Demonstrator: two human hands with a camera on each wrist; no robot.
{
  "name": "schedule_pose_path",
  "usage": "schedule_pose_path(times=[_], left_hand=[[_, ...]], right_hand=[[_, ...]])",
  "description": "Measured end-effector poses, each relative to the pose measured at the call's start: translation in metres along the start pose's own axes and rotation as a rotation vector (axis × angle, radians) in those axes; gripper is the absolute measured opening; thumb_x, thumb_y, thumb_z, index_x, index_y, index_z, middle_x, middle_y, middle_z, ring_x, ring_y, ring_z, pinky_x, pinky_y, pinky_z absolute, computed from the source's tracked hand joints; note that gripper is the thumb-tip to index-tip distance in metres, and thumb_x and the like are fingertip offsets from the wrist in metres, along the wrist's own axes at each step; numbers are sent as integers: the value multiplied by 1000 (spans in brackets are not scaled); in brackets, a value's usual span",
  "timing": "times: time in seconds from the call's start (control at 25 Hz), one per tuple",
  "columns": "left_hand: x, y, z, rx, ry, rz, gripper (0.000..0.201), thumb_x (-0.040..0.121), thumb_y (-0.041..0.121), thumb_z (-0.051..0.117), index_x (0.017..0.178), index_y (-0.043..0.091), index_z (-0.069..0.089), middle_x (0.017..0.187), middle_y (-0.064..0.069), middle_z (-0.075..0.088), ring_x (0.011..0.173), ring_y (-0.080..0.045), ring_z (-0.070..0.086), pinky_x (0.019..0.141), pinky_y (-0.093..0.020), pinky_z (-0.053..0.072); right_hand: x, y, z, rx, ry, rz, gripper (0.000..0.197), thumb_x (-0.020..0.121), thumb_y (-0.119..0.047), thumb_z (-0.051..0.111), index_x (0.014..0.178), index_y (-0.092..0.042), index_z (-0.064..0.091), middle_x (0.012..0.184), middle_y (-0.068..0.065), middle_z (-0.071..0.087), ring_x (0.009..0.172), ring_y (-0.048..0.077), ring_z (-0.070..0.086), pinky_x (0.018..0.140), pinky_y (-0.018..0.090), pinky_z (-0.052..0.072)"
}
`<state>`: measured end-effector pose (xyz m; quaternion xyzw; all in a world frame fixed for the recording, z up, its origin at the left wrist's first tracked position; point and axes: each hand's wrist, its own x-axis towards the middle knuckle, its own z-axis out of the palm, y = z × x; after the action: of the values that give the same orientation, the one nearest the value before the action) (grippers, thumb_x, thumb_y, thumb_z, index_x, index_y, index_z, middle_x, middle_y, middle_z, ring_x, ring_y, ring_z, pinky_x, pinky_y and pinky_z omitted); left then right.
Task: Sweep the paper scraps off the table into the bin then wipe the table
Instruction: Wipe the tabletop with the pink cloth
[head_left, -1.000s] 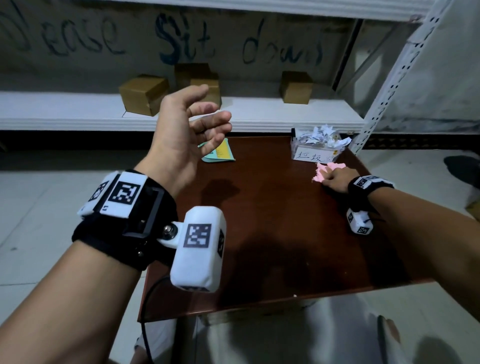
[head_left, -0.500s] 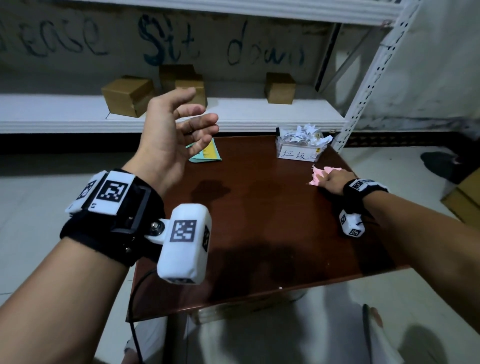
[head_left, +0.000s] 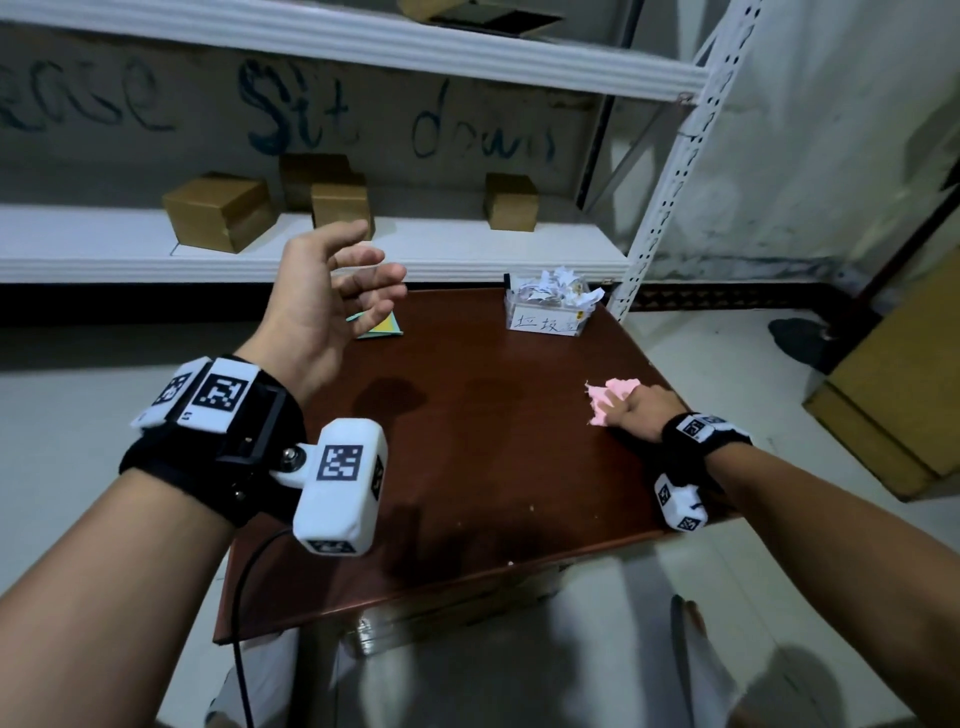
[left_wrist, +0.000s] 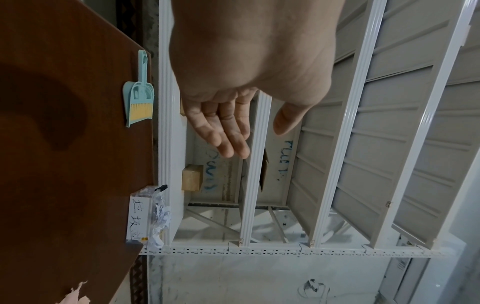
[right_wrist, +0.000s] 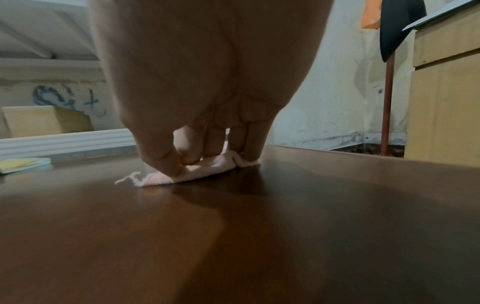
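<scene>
My right hand rests on the brown table near its right edge, thumb and fingers pinching a crumpled pink cloth against the wood. The right wrist view shows the right hand bunching the cloth under its fingertips. My left hand hovers above the table's far left with relaxed, spread fingers and holds nothing; the left wrist view shows the same left hand. A clear labelled bin full of white paper scraps stands at the far right corner.
A teal dustpan with a yellow-bristled brush lies at the table's far edge, partly behind my left hand. White shelving with cardboard boxes runs behind the table, its upright post beside the bin. A yellow crate stands on the floor at right.
My right hand has drawn the pink cloth along the right edge toward me, away from the bin. The left hand stays raised and empty. My head has tilted up slightly.
</scene>
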<state>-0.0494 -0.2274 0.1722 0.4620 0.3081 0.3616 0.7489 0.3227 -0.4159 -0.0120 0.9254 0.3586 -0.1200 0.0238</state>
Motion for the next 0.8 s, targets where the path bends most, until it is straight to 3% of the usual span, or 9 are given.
schedule_pose_path(times=[0.12,0.24,0.36,0.44,0.56,0.72,0.8], left_hand=[[-2,-5,4,14,-14,-11,26,88,39,61,96,14,60,88,-8,74,76,-19,70,72,-26,53],[-4,-8,6,23,-19,-13,26,88,39,61,97,14,60,89,-8,75,78,-19,71,71,-25,53],[-7,-8,6,21,-22,-19,26,87,39,62,96,15,61,92,-9,75,81,-20,71,70,-25,54],[-9,-7,6,24,-25,-17,24,86,39,62,93,16,61,93,-9,75,80,-20,71,71,-25,54],[-13,-8,5,25,-38,-15,24,87,39,62,93,16,60,91,-8,75,79,-19,71,71,-24,54],[-16,-9,1,26,-35,-18,26,87,40,62,96,15,60,89,-7,75,80,-19,71,71,-24,54],[-18,-8,-1,19,-27,-17,25,88,40,62,95,15,60,89,-7,74,81,-20,70,71,-24,53]], right_hand=[[-18,13,4,-22,-35,-14,69,82,-73,60,132,-28,72,138,14,66,123,35,61,101,33,47],[-36,22,5,7,-37,-12,55,84,-63,69,123,-24,75,128,13,71,116,34,65,89,29,45],[-58,23,3,22,-43,-15,40,82,-59,71,100,-23,75,118,11,73,111,35,67,81,29,42],[-69,25,5,26,-45,-9,41,82,-54,71,102,-19,76,113,13,74,108,35,68,83,30,45],[-81,30,8,29,-36,5,55,70,-61,66,99,-15,79,105,14,75,100,34,69,81,30,51],[-104,38,5,50,-84,17,24,70,-54,76,70,-31,78,75,0,65,84,26,63,73,26,43],[-108,45,6,62,-104,7,28,70,-52,81,82,-26,82,76,-3,64,82,22,62,74,25,45]])
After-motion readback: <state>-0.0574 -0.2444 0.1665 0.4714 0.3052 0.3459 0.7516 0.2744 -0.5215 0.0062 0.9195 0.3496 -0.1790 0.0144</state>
